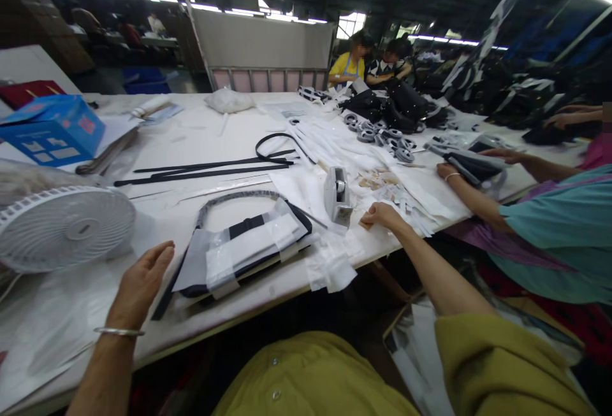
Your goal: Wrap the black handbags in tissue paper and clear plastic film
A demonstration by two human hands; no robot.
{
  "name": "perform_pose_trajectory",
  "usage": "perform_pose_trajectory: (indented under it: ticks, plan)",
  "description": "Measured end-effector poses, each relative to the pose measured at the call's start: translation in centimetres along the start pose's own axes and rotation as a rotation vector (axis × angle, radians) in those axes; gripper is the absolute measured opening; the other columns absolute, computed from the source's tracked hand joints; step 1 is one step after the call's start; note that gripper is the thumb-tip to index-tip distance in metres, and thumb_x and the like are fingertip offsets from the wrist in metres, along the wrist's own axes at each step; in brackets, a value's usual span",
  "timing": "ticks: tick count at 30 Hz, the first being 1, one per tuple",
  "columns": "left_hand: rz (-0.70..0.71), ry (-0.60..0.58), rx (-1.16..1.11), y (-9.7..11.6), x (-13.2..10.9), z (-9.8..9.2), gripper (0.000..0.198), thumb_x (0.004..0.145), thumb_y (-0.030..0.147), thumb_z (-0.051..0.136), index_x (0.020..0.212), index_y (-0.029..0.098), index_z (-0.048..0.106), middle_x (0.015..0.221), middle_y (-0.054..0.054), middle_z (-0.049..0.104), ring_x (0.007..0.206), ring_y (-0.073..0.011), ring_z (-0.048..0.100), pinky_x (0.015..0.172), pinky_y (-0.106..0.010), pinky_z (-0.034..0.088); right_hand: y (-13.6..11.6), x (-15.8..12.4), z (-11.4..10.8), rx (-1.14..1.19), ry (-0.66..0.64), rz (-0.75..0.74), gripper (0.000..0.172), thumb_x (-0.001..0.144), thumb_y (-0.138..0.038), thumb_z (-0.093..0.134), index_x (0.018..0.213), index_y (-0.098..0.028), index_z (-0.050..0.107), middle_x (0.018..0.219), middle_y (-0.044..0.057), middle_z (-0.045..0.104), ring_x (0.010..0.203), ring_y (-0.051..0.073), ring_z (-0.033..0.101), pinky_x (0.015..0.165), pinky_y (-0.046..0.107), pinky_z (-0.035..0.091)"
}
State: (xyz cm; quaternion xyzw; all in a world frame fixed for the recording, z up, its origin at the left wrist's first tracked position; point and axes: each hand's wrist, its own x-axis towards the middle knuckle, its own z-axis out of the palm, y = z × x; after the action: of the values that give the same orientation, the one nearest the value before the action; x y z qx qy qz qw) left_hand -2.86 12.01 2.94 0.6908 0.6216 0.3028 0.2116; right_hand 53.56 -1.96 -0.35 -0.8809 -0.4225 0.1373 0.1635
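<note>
My left hand (pixel 140 282) lies flat and open on the white table (pixel 201 136), just left of a dark bag part (pixel 243 247) wrapped in clear plastic and white paper. It touches nothing but the table surface. My right hand (pixel 381 215) reaches out to the right of a grey tape dispenser (pixel 337 196). Its fingers are curled and pinched on something small among paper scraps (pixel 411 209); I cannot make out what. A silver bangle sits on my left wrist.
A white fan (pixel 64 228) stands at the left, a blue box (pixel 52 129) behind it. Long black straps (pixel 210 167) cross the middle. Tape rolls (pixel 382 136) and black bags (pixel 401 107) lie farther back. A person in teal (pixel 554 225) works at my right; others sit beyond.
</note>
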Motion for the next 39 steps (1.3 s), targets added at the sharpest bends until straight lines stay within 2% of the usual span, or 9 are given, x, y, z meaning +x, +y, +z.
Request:
perform_pose_trajectory:
  ticks: [3,7,11,15,21,24,28,33,39]
  plan:
    - [-0.020,0.111,0.039,1.9,-2.7,-0.7,0.043,0.082,0.054,0.050,0.109,0.025,0.065,0.118,-0.004,0.068,0.105,-0.0286,0.065,0.097,-0.049,0.050,0.2,0.3,-0.9,0.120,-0.005,0.045,0.021,0.063,-0.033,0.075,0.059,-0.018,0.060,0.057,0.002,0.063,0.058,0.016,0.058,0.054,0.026,0.040]
    - [0.201,0.216,-0.027,5.0,-6.3,-1.2,0.043,0.086,0.054,0.049,0.111,0.023,0.066,0.116,-0.005,0.068,0.108,-0.0271,0.063,0.103,-0.044,0.046,0.2,-0.8,-3.6,0.417,0.014,0.048,0.027,0.067,-0.038,0.074,0.065,-0.018,0.056,0.069,0.005,0.068,0.066,0.017,0.064,0.058,0.027,0.048]
    - [0.342,0.093,-0.209,8.3,-8.2,-0.3,0.031,0.088,0.046,0.056,0.106,0.023,0.068,0.108,-0.004,0.070,0.101,-0.0225,0.065,0.097,-0.036,0.049,-2.2,-4.0,-7.9,0.917,-0.122,-0.002,0.038,0.055,-0.033,0.087,0.081,-0.017,0.066,0.081,0.006,0.071,0.071,0.019,0.066,0.063,0.030,0.052]
    - [0.399,-0.198,-0.489,12.2,-9.2,1.9,0.023,0.090,0.039,0.059,0.101,0.023,0.070,0.104,-0.003,0.071,0.099,-0.0205,0.065,0.089,-0.032,0.051,-8.4,-8.5,-9.5,1.046,-0.384,-0.069,0.033,0.059,-0.030,0.087,0.085,-0.018,0.070,0.082,0.004,0.072,0.070,0.015,0.066,0.066,0.028,0.052]
    - [0.194,-0.677,-1.018,15.6,-10.2,5.7,0.045,0.089,0.043,0.062,0.128,0.021,0.059,0.133,-0.011,0.060,0.122,-0.0245,0.056,0.102,-0.035,0.045,-17.7,-13.0,-5.3,1.228,-0.708,-0.134,0.027,0.063,-0.028,0.086,0.081,-0.019,0.068,0.076,0.001,0.070,0.065,0.014,0.065,0.063,0.027,0.051]
    - [0.036,-0.786,-1.188,14.9,-10.5,6.4,0.053,0.086,0.051,0.064,0.126,0.016,0.059,0.121,-0.014,0.067,0.110,-0.0252,0.063,0.095,-0.036,0.048,-20.4,-13.7,-2.8,1.275,-0.768,-0.150,0.028,0.063,-0.029,0.086,0.081,-0.019,0.068,0.076,0.000,0.070,0.066,0.013,0.065,0.064,0.027,0.050]
    - [-0.104,-0.666,-1.158,13.5,-10.6,6.1,0.044,0.083,0.053,0.067,0.101,0.013,0.068,0.093,-0.010,0.073,0.081,-0.0176,0.067,0.079,-0.029,0.049,-22.3,-13.8,-0.2,1.237,-0.809,-0.152,0.034,0.059,-0.032,0.088,0.082,-0.018,0.068,0.077,0.000,0.070,0.065,0.013,0.064,0.062,0.026,0.049]
    - [-0.056,-0.513,-1.072,12.5,-10.2,5.3,0.040,0.081,0.054,0.067,0.080,0.014,0.065,0.075,-0.006,0.071,0.073,-0.0160,0.064,0.078,-0.029,0.048,-22.7,-14.2,1.6,1.136,-0.780,-0.203,0.037,0.060,-0.037,0.087,0.085,-0.018,0.067,0.077,0.001,0.070,0.064,0.014,0.063,0.061,0.027,0.047]
    - [0.001,-0.395,-0.903,11.1,-9.4,4.9,0.028,0.083,0.045,0.066,0.081,0.017,0.066,0.088,-0.006,0.072,0.082,-0.0177,0.064,0.079,-0.029,0.048,-21.7,-14.5,1.9,0.958,-0.782,-0.381,0.030,0.064,-0.039,0.084,0.081,-0.019,0.070,0.079,0.002,0.071,0.071,0.016,0.064,0.068,0.029,0.049]
